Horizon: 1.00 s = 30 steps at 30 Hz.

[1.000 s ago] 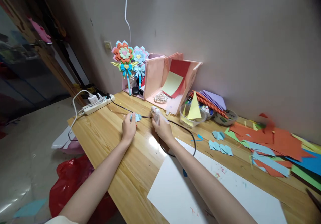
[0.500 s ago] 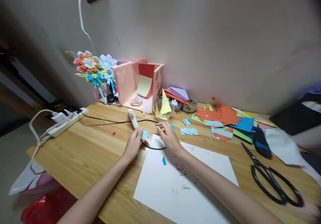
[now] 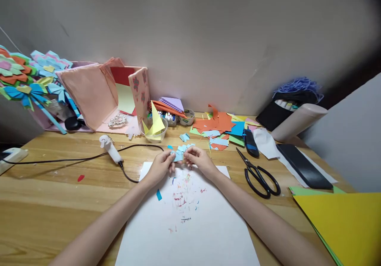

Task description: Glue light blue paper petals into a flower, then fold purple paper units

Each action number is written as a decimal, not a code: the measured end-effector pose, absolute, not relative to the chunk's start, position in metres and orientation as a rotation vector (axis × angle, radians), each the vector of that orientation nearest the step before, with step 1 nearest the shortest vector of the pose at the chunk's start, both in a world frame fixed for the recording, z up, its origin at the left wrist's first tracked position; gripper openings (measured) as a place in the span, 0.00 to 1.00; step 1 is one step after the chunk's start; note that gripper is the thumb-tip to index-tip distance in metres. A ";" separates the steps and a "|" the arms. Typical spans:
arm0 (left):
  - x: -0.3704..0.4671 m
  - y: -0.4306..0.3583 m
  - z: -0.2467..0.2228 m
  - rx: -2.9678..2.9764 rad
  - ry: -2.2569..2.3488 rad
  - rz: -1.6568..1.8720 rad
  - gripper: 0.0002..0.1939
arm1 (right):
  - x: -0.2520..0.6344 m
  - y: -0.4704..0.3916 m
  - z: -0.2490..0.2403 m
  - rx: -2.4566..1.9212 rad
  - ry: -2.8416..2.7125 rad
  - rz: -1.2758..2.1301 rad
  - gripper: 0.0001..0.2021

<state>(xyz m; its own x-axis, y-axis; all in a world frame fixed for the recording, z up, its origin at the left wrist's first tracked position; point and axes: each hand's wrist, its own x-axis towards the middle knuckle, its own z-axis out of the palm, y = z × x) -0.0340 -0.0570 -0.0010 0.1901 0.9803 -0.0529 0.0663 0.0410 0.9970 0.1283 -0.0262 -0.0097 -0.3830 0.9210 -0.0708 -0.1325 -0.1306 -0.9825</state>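
A light blue folded paper piece (image 3: pixel 177 156) is between my hands, just above the far edge of a white paper sheet (image 3: pixel 184 238). My left hand (image 3: pixel 160 167) pinches its left side. My right hand (image 3: pixel 200 162) has its fingertips closed at its right side. My fingers cover part of the piece, and more light blue folds show just behind it. A white glue gun (image 3: pixel 111 150) with a black cord lies left of my left hand. Another small light blue paper piece (image 3: pixel 184 137) lies beyond my hands. A darker blue scrap (image 3: pixel 158 195) rests on the sheet.
Black-handled scissors (image 3: pixel 258 176) and a dark phone (image 3: pixel 304 166) lie to the right. Coloured paper scraps (image 3: pixel 217 125) are heaped near the wall. A clear bowl (image 3: pixel 155 135) holds yellow paper beside a pink box (image 3: pixel 86 95). Paper flowers (image 3: pixel 22 75) stand at left.
The view has turned to the right. My right hand has come from beside the cord to the light blue paper in my left hand. Both hands are now close together.
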 end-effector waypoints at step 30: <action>-0.038 -0.061 0.000 1.158 1.075 0.882 0.21 | 0.134 -0.026 -0.014 -0.995 -1.579 1.537 0.12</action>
<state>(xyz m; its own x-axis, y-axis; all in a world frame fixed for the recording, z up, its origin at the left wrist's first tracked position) -0.0381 -0.0611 0.0004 0.2700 0.9436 -0.1919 -0.0035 0.2003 0.9797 0.1344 -0.0262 -0.0145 -0.4531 0.8911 -0.0251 0.0494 -0.0030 -0.9988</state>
